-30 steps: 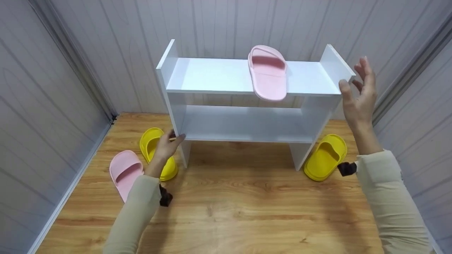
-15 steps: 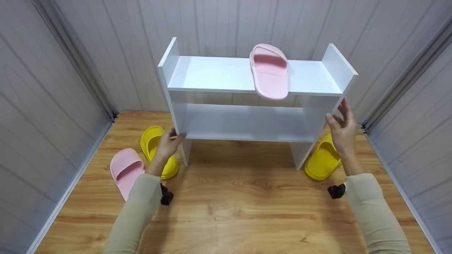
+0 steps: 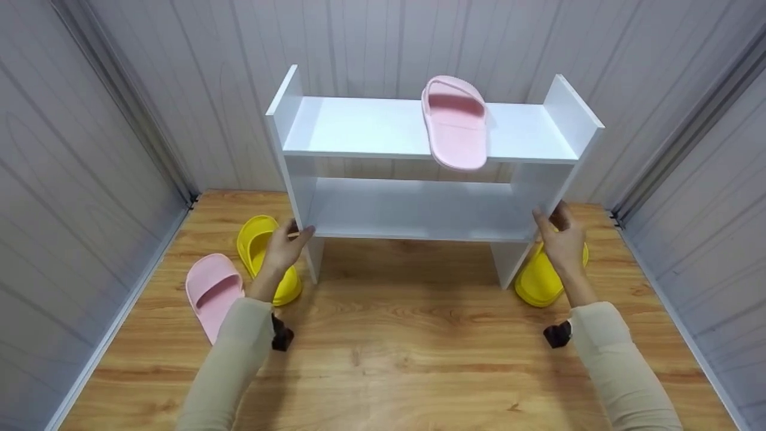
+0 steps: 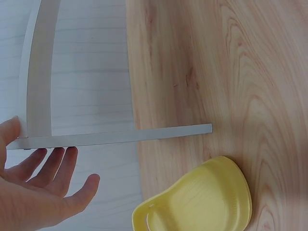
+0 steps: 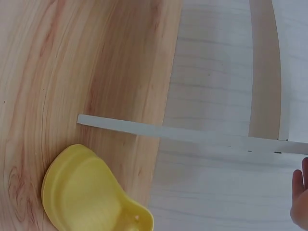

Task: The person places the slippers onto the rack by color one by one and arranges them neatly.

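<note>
A white two-shelf rack (image 3: 371, 129) stands against the back wall, with one pink slipper (image 3: 455, 123) on its top shelf. My left hand (image 3: 287, 240) touches the rack's left side panel (image 4: 120, 136) at lower-shelf height, thumb at the front edge. In the left wrist view the fingers (image 4: 50, 163) lie straight along the panel's outer side. My right hand (image 3: 559, 238) touches the right side panel (image 5: 168, 132) at the same height, thumb in front. Only its edge (image 5: 301, 199) shows in the right wrist view.
On the wooden floor (image 3: 395, 335), a yellow slipper (image 3: 263, 254) and a pink slipper (image 3: 212, 293) lie left of the rack. Another yellow slipper (image 3: 541, 278) lies by its right leg, under my right hand. Grey panelled walls (image 3: 72, 179) close in on three sides.
My right hand has come down from beside the rack's top right corner to the right panel at lower-shelf height. The left hand and slippers have not moved.
</note>
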Demonstrator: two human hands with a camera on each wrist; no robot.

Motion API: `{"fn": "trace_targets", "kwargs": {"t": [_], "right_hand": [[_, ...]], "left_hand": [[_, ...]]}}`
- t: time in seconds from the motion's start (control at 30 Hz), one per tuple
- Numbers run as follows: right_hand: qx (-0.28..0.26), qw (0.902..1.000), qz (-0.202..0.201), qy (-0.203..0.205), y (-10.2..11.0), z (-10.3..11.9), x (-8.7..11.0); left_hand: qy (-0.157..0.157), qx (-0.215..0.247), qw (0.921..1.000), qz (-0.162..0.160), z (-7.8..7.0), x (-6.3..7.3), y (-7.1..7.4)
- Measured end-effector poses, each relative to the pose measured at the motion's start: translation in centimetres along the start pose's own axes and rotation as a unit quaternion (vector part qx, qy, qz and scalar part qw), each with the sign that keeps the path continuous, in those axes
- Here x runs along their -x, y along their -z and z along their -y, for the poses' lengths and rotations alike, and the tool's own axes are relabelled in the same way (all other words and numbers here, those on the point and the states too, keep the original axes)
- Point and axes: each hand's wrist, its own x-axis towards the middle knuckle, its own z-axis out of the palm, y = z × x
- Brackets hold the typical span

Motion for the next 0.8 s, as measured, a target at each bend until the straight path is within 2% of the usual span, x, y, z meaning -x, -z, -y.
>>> {"fn": "trace_targets", "kwargs": {"t": [0.17,0.33,0.4,0.5,0.57,0.63,0.7,0.73,0.8], "right_hand": [[0.039,0.9986,-0.021,0.029,0.3,-1.1,-0.5],[0.054,0.9974,-0.025,0.040,0.4,-1.1,-0.7],[0.057,0.9975,-0.023,0.036,0.4,-1.0,-0.7],[0.050,0.9983,-0.015,0.025,0.5,-0.7,-0.7],[0.041,0.9990,-0.009,0.017,0.5,0.1,-0.5],[0.038,0.9992,-0.004,0.014,0.4,0.8,-0.4],[0.037,0.9992,-0.003,0.013,0.4,1.6,-0.1],[0.041,0.9991,-0.003,0.012,0.4,1.9,0.0],[0.049,0.9987,-0.003,0.014,0.4,2.1,0.1]], "left_hand": [[-0.017,0.004,0.9998,-0.005,0.3,0.2,-0.2],[-0.007,0.021,0.9997,-0.005,0.4,0.6,0.3],[-0.002,0.042,0.9986,-0.031,0.5,0.8,0.9],[-0.001,0.033,0.9933,-0.111,0.8,1.1,2.0],[-0.009,0.004,0.9833,-0.182,1.5,1.2,2.9],[0.000,-0.050,0.9671,-0.249,2.4,1.4,3.9],[0.022,-0.099,0.9471,-0.305,3.5,1.6,4.7],[0.043,-0.117,0.9378,-0.324,4.0,1.7,5.1],[0.093,-0.145,0.9233,-0.343,5.2,2.0,5.8]]}}
